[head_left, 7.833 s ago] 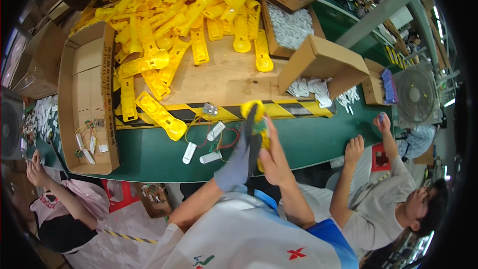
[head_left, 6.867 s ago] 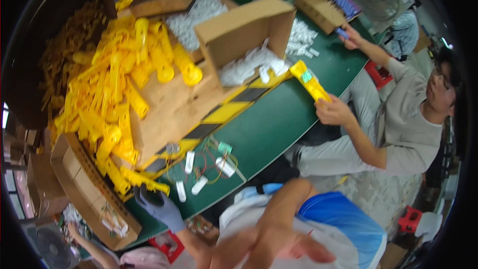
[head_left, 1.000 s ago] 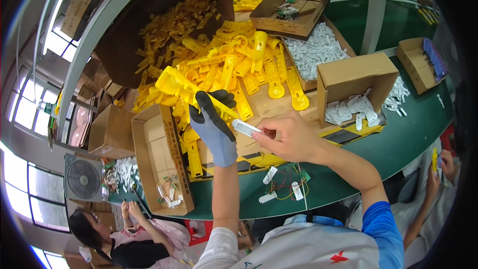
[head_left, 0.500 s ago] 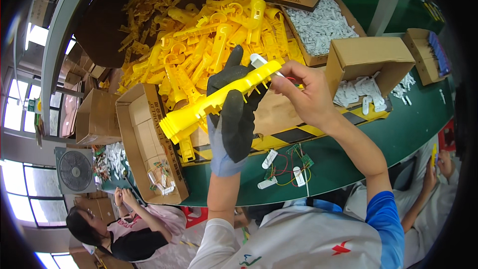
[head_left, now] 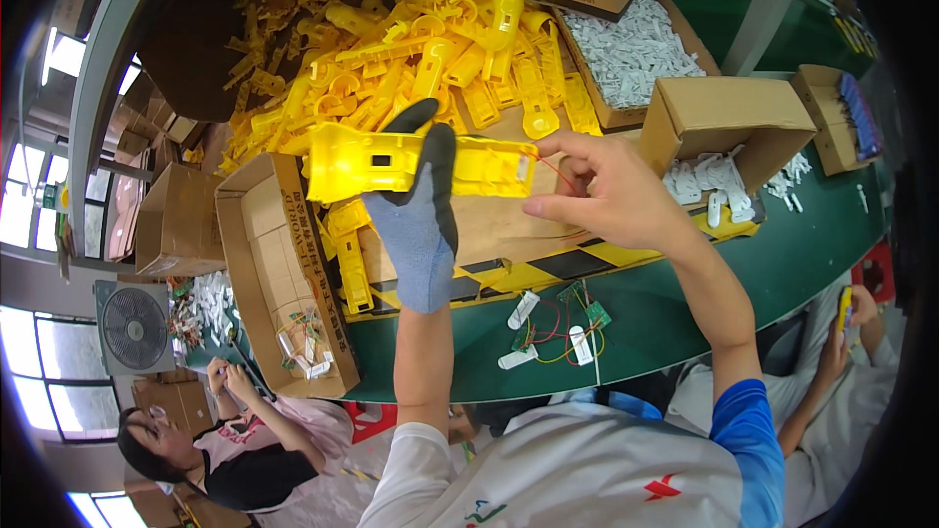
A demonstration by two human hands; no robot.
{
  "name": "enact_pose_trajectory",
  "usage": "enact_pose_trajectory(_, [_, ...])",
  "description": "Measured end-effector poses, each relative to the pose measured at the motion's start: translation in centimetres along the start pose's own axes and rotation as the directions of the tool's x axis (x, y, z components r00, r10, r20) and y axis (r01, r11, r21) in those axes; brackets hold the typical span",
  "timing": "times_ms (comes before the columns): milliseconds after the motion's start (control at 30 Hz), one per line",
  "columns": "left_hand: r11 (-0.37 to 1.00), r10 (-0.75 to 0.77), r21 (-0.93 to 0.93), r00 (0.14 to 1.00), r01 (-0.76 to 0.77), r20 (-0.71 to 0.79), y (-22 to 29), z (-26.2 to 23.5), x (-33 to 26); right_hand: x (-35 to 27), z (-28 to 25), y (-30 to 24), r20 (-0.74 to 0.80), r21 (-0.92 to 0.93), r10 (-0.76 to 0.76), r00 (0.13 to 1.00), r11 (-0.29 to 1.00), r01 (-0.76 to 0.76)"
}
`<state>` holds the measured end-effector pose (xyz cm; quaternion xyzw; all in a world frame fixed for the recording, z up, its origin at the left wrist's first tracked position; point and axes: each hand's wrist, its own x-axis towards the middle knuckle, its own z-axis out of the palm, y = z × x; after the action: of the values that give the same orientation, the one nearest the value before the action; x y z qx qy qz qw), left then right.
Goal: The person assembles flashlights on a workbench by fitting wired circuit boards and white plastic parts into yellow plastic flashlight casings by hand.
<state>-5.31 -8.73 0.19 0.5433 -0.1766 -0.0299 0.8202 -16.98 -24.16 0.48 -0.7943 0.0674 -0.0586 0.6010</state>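
My left hand (head_left: pixel 416 205), in a grey knit glove with black-coated fingers, grips a yellow plastic flashlight housing half (head_left: pixel 377 158). The housing lies level with its hollow side facing up and its wide end to the left. My right hand (head_left: pixel 606 186) is bare, at the narrow right end. Its index fingertip touches that end and its thumb sits just below, with the other fingers curled. A thin red wire (head_left: pixel 556 168) runs from the housing into those fingers. A small white part (head_left: pixel 523 168) shows inside the narrow end.
Behind my hands rises a pile of yellow housings (head_left: pixel 430 59). White parts fill a carton (head_left: pixel 626 49) at back right; more spill from a tipped box (head_left: pixel 729 108). An open carton (head_left: pixel 284 274) stands left. Wired circuit boards (head_left: pixel 558 328) lie near the front edge. Co-workers sit on both sides.
The housing has swung from a tilted, edge-on position to level, its hollow side now showing. The white part by my right fingers is now inside the narrow end. Both hands shifted slightly.
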Motion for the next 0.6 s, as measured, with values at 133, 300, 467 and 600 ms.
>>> enact_pose_trajectory(133, [0.993, 0.089, 0.075, 0.996, -0.087, -0.026, 0.8, -1.6, 1.2, -0.6, -0.8, 0.7, -0.027, 0.054, -0.259, 0.966, 0.964, 0.260])
enact_pose_trajectory(300, [0.979, 0.088, 0.185, 0.996, -0.084, -0.013, -0.2, -4.0, 2.9, -0.6, -1.1, 0.0, -0.071, -0.152, -0.408, 0.910, 0.906, 0.394])
enact_pose_trajectory(467, [0.973, 0.147, 0.196, 0.982, -0.122, -0.119, 0.1, -5.0, 3.4, -0.7, -1.3, 0.7, 0.002, -0.114, -0.407, 0.914, 0.907, 0.404])
enact_pose_trajectory(600, [0.961, 0.226, 0.184, 0.971, -0.208, -0.080, -0.8, -6.6, 4.5, -0.5, -1.6, 0.8, -0.025, -0.034, -0.365, 0.931, 0.931, 0.364])
